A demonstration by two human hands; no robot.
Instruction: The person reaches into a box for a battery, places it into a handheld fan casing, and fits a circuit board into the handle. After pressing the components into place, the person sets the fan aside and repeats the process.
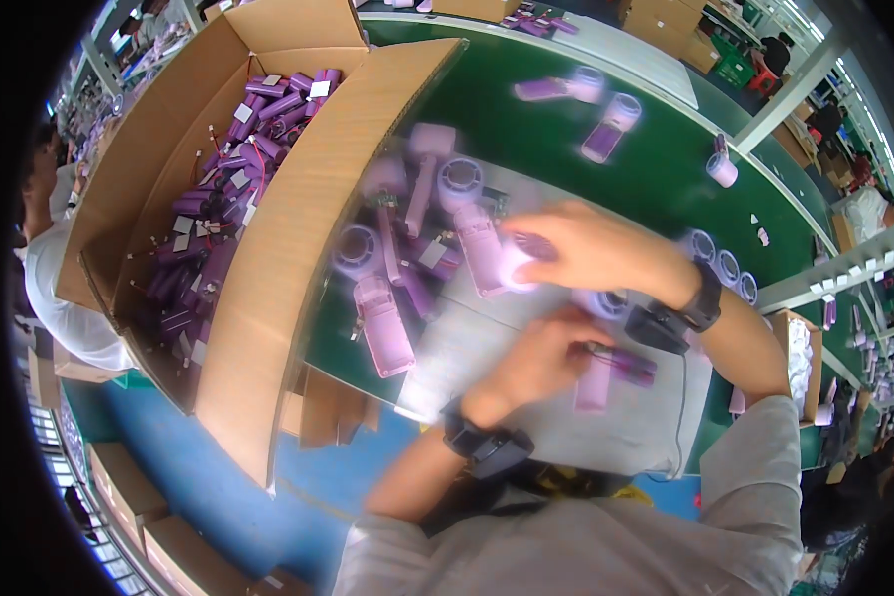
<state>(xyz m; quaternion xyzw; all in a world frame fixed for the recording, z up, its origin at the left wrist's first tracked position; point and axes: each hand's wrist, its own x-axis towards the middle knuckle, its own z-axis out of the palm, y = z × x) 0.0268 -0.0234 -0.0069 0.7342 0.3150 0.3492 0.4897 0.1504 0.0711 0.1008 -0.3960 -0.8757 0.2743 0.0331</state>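
Note:
My right hand, blurred by motion, reaches over the mat with its fingers closed around a pink-and-purple fan part. My left hand is nearer to me, fingers pinched at the wire end of a purple battery pack; the exact hold is smeared. Under that pack lies a pink fan handle, joined to a round fan head partly behind my right wrist. To the left rest an open-backed pink handheld fan and another fan, with loose purple battery packs between.
A large open cardboard box of wired purple battery packs stands at the left. More fans lie on the green tabletop at the far side. Several round fan heads line up at the right, near a small carton. A cable crosses the grey mat.

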